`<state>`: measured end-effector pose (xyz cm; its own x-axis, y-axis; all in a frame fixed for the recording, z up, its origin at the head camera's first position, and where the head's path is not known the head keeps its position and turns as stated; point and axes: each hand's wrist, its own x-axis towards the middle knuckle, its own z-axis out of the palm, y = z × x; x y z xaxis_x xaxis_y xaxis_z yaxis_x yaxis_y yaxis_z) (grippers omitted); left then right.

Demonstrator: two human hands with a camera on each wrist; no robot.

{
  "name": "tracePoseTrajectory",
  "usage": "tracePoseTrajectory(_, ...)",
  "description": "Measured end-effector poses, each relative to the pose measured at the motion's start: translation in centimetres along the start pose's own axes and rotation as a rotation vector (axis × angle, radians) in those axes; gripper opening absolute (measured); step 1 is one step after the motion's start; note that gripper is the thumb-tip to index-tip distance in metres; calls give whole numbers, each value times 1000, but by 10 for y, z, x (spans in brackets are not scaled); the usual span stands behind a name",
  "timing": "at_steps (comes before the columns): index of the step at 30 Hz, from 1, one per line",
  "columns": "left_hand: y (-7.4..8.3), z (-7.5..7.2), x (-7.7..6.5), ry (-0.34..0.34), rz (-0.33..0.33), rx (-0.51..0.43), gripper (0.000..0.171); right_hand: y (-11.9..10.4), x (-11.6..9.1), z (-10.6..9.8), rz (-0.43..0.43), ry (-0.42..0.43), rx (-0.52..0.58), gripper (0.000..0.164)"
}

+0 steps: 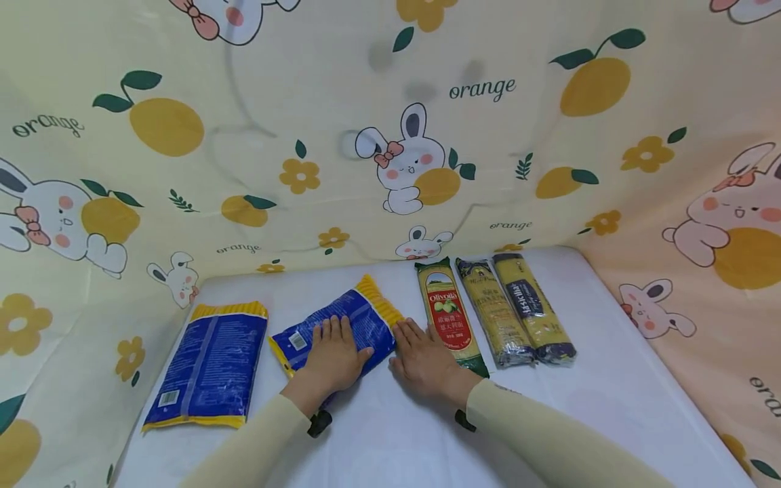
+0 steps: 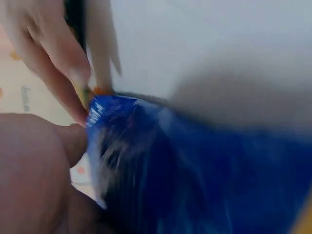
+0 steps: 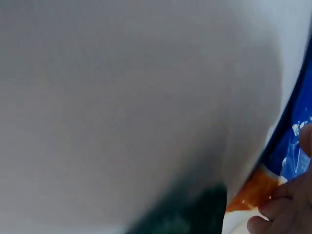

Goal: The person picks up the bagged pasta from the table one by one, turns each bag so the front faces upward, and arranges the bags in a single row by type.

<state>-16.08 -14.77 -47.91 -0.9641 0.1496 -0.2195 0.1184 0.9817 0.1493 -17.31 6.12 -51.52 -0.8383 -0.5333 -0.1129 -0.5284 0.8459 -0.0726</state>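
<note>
A blue plastic packet (image 1: 373, 331) with yellow ends lies tilted on the white table, its printed side and barcode facing up. My left hand (image 1: 337, 356) rests on its middle with fingers extended. Against the packet's right yellow end lie the extended fingers of my right hand (image 1: 430, 362). In the left wrist view the shiny blue packet (image 2: 190, 175) fills the lower part, and the right hand (image 2: 48, 44) shows beyond it. The right wrist view catches the packet's orange-looking end (image 3: 258, 189) beside fingers. Just right of my right hand is a spaghetti pack (image 1: 451, 315) with a red label.
A second blue packet (image 1: 210, 366) with yellow ends lies flat at the left of the white table (image 1: 378, 447). Two more long pasta packs, one gold (image 1: 495, 312) and one with a dark label (image 1: 533, 308), lie side by side at right. Patterned cloth (image 1: 342, 81) hangs behind.
</note>
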Motion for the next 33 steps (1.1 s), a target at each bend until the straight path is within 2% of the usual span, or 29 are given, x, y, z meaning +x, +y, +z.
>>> tracePoseTrajectory(7,26,-3,-23,-66,52,46,84,27,22,-13,28,-26,17,58)
tracePoseTrajectory(12,38,-9,-41,-175,156,-52,79,38,31,-18,65,-33,42,52)
tracePoseTrajectory(13,37,-11,-44,-190,175,-83,77,38,31,-18,73,-25,55,52)
tracePoseTrajectory(15,31,-16,-47,-171,213,-110,72,34,29,-17,84,10,92,51)
tracePoseTrajectory(20,4,-16,-42,34,264,-45,64,9,7,-12,60,105,136,58)
tracePoseTrajectory(22,-5,-11,-36,63,275,-19,70,-4,-4,-10,29,99,119,67)
tracePoseTrajectory(25,-14,-4,-31,28,308,3,90,-16,-18,-7,-12,50,73,80)
tracePoseTrajectory(28,-18,5,-30,-16,344,35,109,-20,-24,-5,-18,-2,24,87)
tracePoseTrajectory(33,-23,18,-35,-36,373,46,119,-23,-26,-1,-16,-51,-53,90)
